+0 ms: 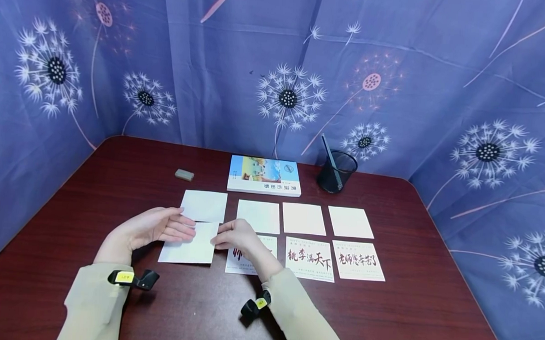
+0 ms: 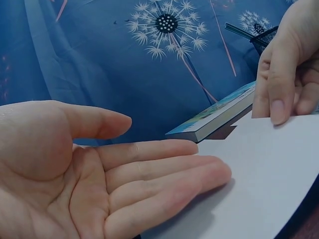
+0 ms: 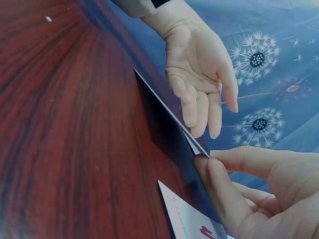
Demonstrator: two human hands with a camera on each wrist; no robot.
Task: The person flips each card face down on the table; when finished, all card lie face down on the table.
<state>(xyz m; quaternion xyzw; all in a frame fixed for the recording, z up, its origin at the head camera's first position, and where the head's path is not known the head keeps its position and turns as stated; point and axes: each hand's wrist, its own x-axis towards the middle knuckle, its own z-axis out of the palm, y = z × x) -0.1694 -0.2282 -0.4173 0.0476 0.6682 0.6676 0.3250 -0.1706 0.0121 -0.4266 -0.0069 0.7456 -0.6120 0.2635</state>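
My right hand (image 1: pixel 240 236) pinches the right edge of a white card (image 1: pixel 197 250) between thumb and fingers. In the right wrist view the card (image 3: pixel 162 114) is seen nearly edge-on, raised above the table. My left hand (image 1: pixel 155 227) is over the card's left part with fingers extended; the left wrist view shows its palm (image 2: pixel 89 199) and straight fingers close to the card's surface. Whether they touch it I cannot tell. Another white card (image 1: pixel 203 205) lies just behind. A card with red lettering (image 1: pixel 267 246) is partly hidden by my right hand.
Three blank white cards (image 1: pixel 304 219) lie in a row to the right, behind the lettered cards (image 1: pixel 358 260). Farther back are a book (image 1: pixel 264 187), a small grey block (image 1: pixel 184 175) and a black mesh pen cup (image 1: pixel 330 179) with a pen. Patterned curtains surround the table.
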